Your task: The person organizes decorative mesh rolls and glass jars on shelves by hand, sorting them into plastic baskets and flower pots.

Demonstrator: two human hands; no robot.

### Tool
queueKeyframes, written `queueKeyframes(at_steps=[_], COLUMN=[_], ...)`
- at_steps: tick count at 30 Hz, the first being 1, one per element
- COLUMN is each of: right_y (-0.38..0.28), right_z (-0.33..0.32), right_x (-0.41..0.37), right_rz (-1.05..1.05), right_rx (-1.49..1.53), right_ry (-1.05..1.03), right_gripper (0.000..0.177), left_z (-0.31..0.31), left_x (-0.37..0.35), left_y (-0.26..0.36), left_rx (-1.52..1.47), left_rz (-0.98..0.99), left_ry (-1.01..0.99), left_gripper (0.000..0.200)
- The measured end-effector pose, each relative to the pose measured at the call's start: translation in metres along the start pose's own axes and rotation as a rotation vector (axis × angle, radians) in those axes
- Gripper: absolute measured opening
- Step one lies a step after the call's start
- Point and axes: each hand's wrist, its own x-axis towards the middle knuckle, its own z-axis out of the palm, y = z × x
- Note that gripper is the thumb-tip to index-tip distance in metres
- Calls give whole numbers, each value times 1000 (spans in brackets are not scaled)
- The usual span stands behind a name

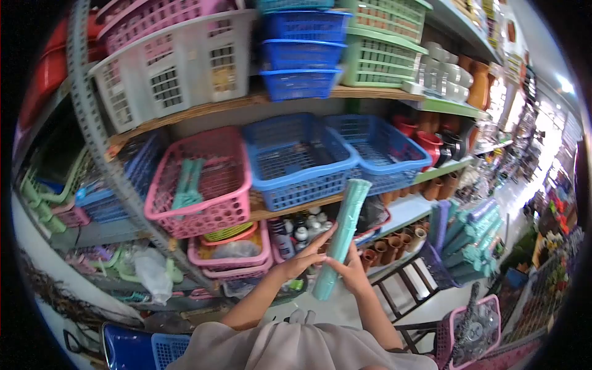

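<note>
A long mint-green roll (343,237) in shiny wrapping stands tilted in front of my body, its top leaning right. My right hand (350,269) is wrapped round its lower half, with the thumb across the front. From the other side, my left hand (303,258) presses against the roll, fingers stretched along its edge and partly hidden behind it. Behind the roll's upper end is a blue basket (302,191) on the middle shelf. To the left, a pink basket (231,206) holds a few mint-green rolls (188,183).
At right, a dark purple basket (435,262) is filled with mint and purple rolls (475,237). A brown rack (404,290) stands below it. Stacked baskets (302,55) line the upper shelf. A metal post (117,172) rises at left. A pink-rimmed basket (493,330) stands lower right.
</note>
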Motion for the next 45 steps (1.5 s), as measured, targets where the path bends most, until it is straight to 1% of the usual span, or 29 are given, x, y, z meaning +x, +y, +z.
queueKeyframes(at_steps=[1,3,5,7,8,10,11,13,14,15,18,20,21,23,24,25,27,29,31,32,33,35,36,37,39,40,42,43,45], right_y=[4,-6,-14,-17,-19,-30,-39,-70,-61,-61,-66,-69,-72,-77,-62,-40,-14,-4,-25,-15,-6,22,70,71,72,74,79,85,98], right_z=[11,36,58,73,82,99,110,135,143,158,205,232,241,255,268,278,298,310,324,330,335,340,327,332,348,350,350,351,352], right_x=[7,18,32,54,67,92,103,121,140,150,178,197,209,233,248,270,302,312,295,307,316,340,380,376,368,369,376,381,380], right_rz=[13,58,104,95,53,55,69,186,145,63,-21,145,145,426,395,395,363,340,370,468,465,491,152,148,565,563,750,749,662], right_rx=[5,89,133,111,83,38,-4,-15,-60,-141,-202,-122,-120,-85,-117,-118,-389,-458,-495,-600,-598,-796,-889,-888,-936,-931,-930,-930,-952], right_ry=[-18,-54,-49,-130,-158,-179,-174,-251,-272,-246,-263,-340,-357,-641,-546,-560,-505,-539,-725,-707,-712,-746,-1008,-1010,-626,-629,-782,-787,-677], right_gripper=[63,60,53,51,52,58,59,65,71,52,58,59,59,69,63,63,59,55,62,56,56,48,39,39,36,36,32,32,38], left_z=[-6,-29,-39,-56,-67,-86,-94,-109,-114,-119,-136,-151,-154,-153,-153,-154,-152,-148,-151,-151,-151,-152,-152,-153,-153,-153,-153,-155,-157], left_x=[-16,-44,-71,-97,-108,-131,-140,-157,-165,-172,-187,-196,-199,-198,-199,-199,-199,-199,-199,-199,-200,-200,-200,-200,-200,-200,-202,-203,-204], left_y=[20,37,65,94,106,126,131,139,143,145,147,139,137,137,136,136,138,142,140,140,140,139,139,139,140,140,142,142,139], left_rx=[154,664,841,1072,1083,1346,1353,1498,1675,1681,1771,1783,1784,1790,1778,1764,1777,1763,1776,1767,1759,1766,1755,1746,1757,1740,1710,1713,1703], left_rz=[-18,66,108,209,206,275,269,192,156,153,171,163,158,166,158,150,171,143,142,149,155,158,147,136,134,143,157,154,168], left_ry=[54,136,350,561,576,884,903,1177,1207,1223,1274,1253,1214,1238,1232,1226,1230,1198,1210,1215,1216,1213,1209,1205,1208,1203,1185,1189,1170], left_gripper=[73,64,52,42,42,33,33,30,28,28,21,19,17,18,19,21,23,24,27,27,28,28,28,28,28,27,27,27,28])
